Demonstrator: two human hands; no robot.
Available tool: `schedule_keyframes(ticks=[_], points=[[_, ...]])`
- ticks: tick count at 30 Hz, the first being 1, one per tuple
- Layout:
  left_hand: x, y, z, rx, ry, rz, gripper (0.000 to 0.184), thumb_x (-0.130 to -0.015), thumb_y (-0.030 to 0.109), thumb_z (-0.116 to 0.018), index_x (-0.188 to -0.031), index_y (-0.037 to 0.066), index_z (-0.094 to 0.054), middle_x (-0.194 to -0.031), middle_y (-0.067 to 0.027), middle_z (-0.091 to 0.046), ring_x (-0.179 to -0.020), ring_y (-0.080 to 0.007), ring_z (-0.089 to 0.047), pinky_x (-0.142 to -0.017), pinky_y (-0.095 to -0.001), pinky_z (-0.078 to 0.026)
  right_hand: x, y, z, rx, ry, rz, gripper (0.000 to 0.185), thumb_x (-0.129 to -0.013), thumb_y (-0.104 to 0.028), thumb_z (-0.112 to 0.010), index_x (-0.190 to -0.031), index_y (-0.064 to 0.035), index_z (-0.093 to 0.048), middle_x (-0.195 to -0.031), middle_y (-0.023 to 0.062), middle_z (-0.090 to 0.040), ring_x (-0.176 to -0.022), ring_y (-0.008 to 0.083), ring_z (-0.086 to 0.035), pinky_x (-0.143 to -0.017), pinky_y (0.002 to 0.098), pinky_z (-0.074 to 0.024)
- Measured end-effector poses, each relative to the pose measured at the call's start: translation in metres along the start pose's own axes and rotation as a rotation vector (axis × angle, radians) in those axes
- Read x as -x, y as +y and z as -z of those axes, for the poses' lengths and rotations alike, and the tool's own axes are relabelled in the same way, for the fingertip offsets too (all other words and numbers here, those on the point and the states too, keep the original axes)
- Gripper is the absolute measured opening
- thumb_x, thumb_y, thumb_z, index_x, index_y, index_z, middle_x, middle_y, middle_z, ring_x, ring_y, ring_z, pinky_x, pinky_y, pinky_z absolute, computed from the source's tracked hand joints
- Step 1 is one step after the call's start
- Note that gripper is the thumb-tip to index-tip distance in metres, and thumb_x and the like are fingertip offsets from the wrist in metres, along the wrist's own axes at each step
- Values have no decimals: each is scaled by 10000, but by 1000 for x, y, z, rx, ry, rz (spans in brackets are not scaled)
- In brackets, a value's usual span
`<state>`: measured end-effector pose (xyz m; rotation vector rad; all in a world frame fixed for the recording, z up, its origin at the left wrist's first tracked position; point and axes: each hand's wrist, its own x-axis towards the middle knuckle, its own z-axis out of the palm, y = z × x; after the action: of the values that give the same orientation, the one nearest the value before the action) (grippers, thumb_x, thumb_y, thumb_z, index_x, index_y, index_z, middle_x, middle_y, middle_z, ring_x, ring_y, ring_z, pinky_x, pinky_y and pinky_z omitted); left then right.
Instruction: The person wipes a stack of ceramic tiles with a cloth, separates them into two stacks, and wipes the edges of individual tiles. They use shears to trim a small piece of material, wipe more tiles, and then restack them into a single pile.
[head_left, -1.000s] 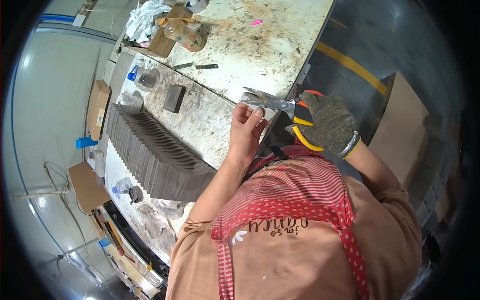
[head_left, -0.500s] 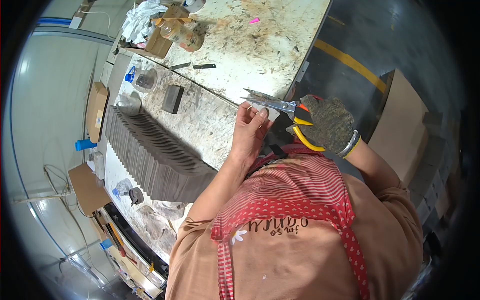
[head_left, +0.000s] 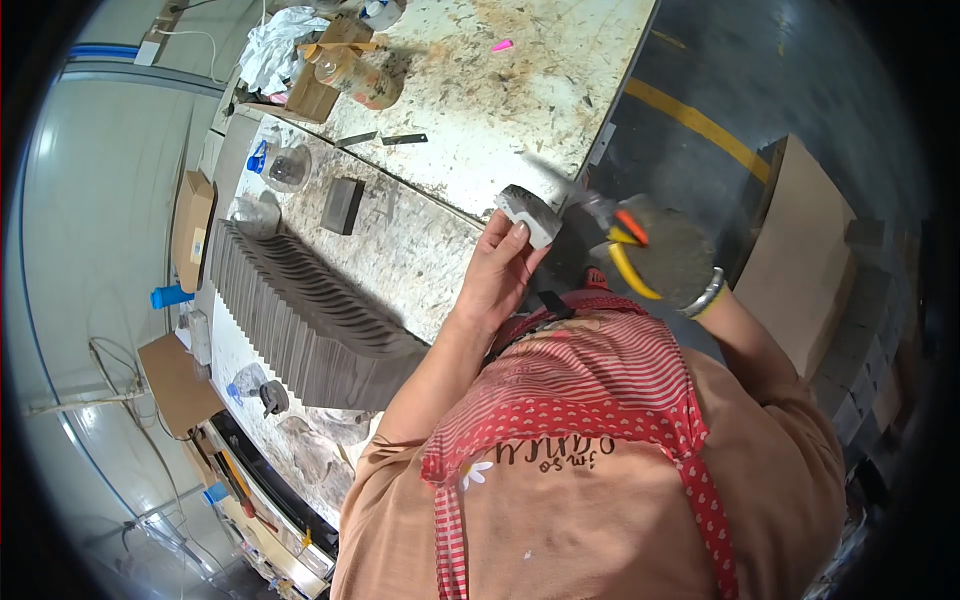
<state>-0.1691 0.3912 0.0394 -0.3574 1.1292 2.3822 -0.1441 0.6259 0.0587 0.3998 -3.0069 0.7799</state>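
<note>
My bare left hand (head_left: 500,262) pinches a small grey-and-white piece (head_left: 530,217) with a curved dark face, held over the table's near edge. To its right, my right hand (head_left: 668,255), in a dark grey work glove, grips scissors (head_left: 628,250) with orange and yellow handles. Their blades are blurred by motion and point up and left, apart from the piece. Left of my left forearm, a long row of grey wavy-edged sheets (head_left: 310,320) stands on the table (head_left: 420,240). A dark grey block (head_left: 343,206) lies behind the row.
Two thin dark blades (head_left: 404,139) lie near the table seam. Farther back are a bottle (head_left: 360,80), a cardboard box (head_left: 312,95) and a pink object (head_left: 502,46). Clear plastic bottles (head_left: 286,168) stand at the left. A large cardboard sheet (head_left: 795,250) is at the right.
The scissors have moved away from the piece and their blades have swung upward, now blurred. The piece in my left hand is tilted differently and shows more of its dark curved face.
</note>
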Motion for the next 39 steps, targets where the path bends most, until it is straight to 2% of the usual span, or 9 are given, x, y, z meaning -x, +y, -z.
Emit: schedule_keyframes(ticks=[4, 14, 21, 25, 28, 30, 32, 36, 39], points=[[7, 6, 19, 205, -196, 59, 459, -950, 153, -568, -1370, 59, -405, -1278, -98, -547, -1166, -209, -560, -985, -336, -488, 21, 37, 18, 51, 259, -278, 439, -771, -429, -724, -1025, -88, -619, -872, 172, -663, -793, 364, -627, -711, 435, -490], [6, 11, 42, 524, -296, 39, 464, -957, 195, -529, -1362, 31, -375, -1291, -189, -506, -1099, -312, -555, -867, -370, -520, 38, 87, 43, 451, -231, -422, 427, -751, -392, -728, -1049, -118, -592, -909, 111, -662, -853, 308, -649, -730, 438, -499], [21, 13, 59, 568, -319, -23, 482, -949, 250, -530, -1348, 15, -397, -1272, -162, -512, -1079, -276, -539, -860, -362, -489, 10, 61, 58, 530, 148, 259, 504, -683, -349, -787, -1084, -82, -638, -1070, 120, -660, -954, 291, -638, -832, 400, -468], [37, 12, 73, 568, -279, -31, 449, -955, 240, -500, -1335, 17, -412, -1261, -149, -513, -1062, -271, -536, -851, -366, -490, 10, 44, 49, 451, 232, 140, 530, -685, -388, -789, -1073, -59, -641, -1048, 136, -662, -951, 299, -641, -782, 387, -490], [46, 15, 82, 590, -264, -24, 428, -972, 245, -468, -1337, 27, -420, -1267, -152, -518, -1059, -270, -543, -843, -367, -493, 12, 31, 27, 158, -5, -111, 516, -794, -482, -700, -1069, -50, -640, -937, 109, -681, -804, 249, -652, -652, 321, -492], [53, 15, 90, 583, -212, -14, 414, -984, 258, -449, -1333, 36, -433, -1278, -157, -519, -1052, -272, -551, -840, -362, -492, 19, 39, -13, -1216, -305, -513, 556, -898, -562, -545, -1037, -32, -636, -753, 68, -632, -629, 174, -569, -527, 264, -425], [58, 16, 95, 574, -168, -14, 405, -992, 273, -436, -1330, 50, -445, -1281, -161, -523, -1048, -277, -557, -840, -364, -491, 11, 20, -37, -1629, -504, -124, 597, -934, -586, -463, -995, -15, -626, -664, 28, -540, -554, 122, -448, -496, 248, -359], [64, 20, 95, 524, -100, -41, 405, -996, 292, -430, -1328, 61, -447, -1264, -165, -537, -1051, -280, -555, -826, -365, -491, 19, 27, -102, -1972, -631, -575, 609, -951, -567, -433, -954, 18, -604, -618, 34, -450, -535, 141, -405, -485, 265, -340], [74, 20, 106, 444, -120, -52, 484, -941, 272, -530, -1328, 0, -429, -1237, -151, -536, -1053, -263, -549, -845, -368, -486, 22, 21, -86, -1991, -528, -224, 555, -934, -574, -463, -962, -34, -587, -629, 29, -447, -506, 133, -389, -459, 277, -339]])
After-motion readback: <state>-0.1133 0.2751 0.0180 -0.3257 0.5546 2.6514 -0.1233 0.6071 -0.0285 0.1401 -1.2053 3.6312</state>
